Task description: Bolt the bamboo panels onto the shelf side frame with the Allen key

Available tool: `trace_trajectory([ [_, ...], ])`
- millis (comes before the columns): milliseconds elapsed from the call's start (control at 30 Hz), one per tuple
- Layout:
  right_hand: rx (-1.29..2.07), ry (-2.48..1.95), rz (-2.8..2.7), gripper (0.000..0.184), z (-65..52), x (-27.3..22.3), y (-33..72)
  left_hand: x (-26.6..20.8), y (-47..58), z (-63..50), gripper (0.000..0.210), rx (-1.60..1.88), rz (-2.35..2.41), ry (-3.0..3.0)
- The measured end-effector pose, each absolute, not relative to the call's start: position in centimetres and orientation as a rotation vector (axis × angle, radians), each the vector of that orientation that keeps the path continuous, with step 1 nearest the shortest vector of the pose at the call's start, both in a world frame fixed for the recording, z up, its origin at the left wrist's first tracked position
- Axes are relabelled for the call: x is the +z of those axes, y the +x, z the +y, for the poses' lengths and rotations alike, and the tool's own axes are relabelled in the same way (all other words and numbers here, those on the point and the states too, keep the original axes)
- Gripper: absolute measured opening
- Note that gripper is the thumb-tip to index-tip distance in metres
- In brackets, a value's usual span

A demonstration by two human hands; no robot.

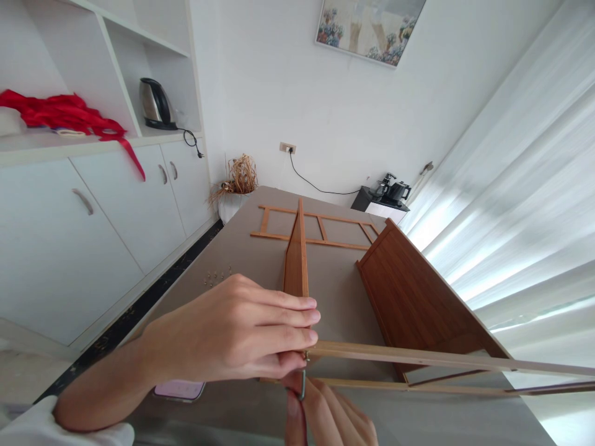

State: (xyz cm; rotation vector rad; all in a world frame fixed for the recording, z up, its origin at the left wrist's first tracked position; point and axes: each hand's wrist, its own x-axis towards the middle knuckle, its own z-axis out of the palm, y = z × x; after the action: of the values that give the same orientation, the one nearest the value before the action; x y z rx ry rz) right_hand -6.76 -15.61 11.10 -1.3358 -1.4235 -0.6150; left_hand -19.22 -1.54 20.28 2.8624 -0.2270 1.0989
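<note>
My left hand (242, 334) is closed over the near end of an upright wooden board (295, 266), its fingers lying across the corner where a long wooden frame (400, 354) meets it. Below those fingertips, a small brass-coloured screw (307, 355) sticks out at the joint. Pinched in my right hand (330, 415) is a bent metal hex key (304, 385), close under the screw; whether its tip sits in the screw head I cannot tell. The frame runs off to the right, beside a large brown wooden panel (413, 285) standing on its edge.
Another ladder-like wooden frame (334, 230) lies flat at the far end of the grey table (339, 279). Several small screws (216, 277) are scattered left of the board. A phone (179, 389) lies beneath my left forearm. White curtains (525, 204) hang at the right.
</note>
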Motion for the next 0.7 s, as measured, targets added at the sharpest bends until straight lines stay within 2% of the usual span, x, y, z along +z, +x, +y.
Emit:
trace_trajectory([
  [167,-0.670,-1.343,-1.573,0.020,-15.8,10.6,-5.1,20.2,-19.2,-1.5,0.013,1.115,-0.221,2.871],
  [700,-0.875,-1.446,-1.592,0.026,-16.0,12.0,-4.9,20.3,-19.3,-1.6,0.014,1.103,-0.220,2.861],
])
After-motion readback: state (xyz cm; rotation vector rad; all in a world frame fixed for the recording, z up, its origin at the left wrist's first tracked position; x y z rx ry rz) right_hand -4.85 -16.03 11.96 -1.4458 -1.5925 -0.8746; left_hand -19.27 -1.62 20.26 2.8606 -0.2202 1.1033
